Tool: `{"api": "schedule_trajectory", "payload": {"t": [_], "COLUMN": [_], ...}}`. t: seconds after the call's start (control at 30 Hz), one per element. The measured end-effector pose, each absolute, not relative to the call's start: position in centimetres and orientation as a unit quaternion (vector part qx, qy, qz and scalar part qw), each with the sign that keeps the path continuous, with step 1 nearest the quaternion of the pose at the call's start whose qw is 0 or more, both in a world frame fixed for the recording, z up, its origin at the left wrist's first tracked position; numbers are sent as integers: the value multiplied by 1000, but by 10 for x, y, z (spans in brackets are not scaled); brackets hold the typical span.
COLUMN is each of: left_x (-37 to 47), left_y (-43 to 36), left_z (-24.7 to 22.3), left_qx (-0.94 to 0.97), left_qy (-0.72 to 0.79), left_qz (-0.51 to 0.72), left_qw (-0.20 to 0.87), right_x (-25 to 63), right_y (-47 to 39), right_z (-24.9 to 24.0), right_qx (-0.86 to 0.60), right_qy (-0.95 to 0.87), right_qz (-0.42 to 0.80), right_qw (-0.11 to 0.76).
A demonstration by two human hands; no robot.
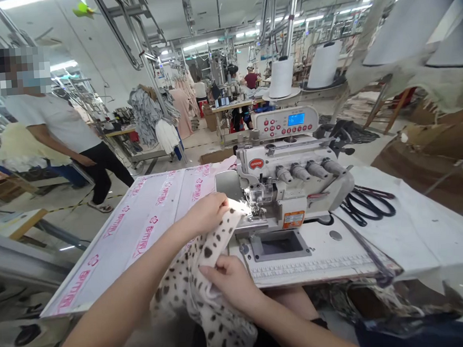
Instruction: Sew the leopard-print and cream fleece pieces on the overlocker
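Note:
White fabric with dark spots (207,252) runs from the needle area of a white sewing machine (287,175) down over the table's front edge. Near the presser foot, my left hand (208,213) pinches the upper part of the fabric, fingers closed. Lower down, my right hand (233,281) grips the fabric's edge between thumb and fingers. The stretch of cloth between both hands lies fairly straight, while the rest hangs in folds below. A lamp lights the needle area brightly.
Black-handled scissors (366,206) lie right of the machine. White sheeting with pink print (155,221) covers the table's left side. White thread cones (281,78) stand behind the machine. At the far left, a person in a white shirt (59,119) is beyond the table.

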State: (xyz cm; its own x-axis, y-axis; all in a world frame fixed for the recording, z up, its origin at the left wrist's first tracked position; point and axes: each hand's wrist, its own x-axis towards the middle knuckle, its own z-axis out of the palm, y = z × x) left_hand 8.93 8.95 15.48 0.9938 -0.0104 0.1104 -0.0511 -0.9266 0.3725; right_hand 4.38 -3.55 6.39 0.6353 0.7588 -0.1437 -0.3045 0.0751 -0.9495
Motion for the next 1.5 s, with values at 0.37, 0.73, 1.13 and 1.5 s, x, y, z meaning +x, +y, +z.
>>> {"api": "schedule_trajectory", "payload": {"t": [0.37,0.73,1.13,1.5], "left_x": [69,83,83,78], "left_y": [70,70,58,22], "left_z": [154,147,147,135], "left_qx": [949,943,971,954], "left_qy": [-12,48,27,-30], "left_qz": [93,100,111,145], "left_qw": [300,314,212,262], "right_x": [43,39,45,135], "right_y": [-64,-71,-95,-131], "right_z": [41,35,46,95], "right_qx": [-567,-539,-592,-685], "right_qy": [-260,-234,-278,-244], "right_qz": [359,360,322,127], "right_qw": [694,725,685,675]}}
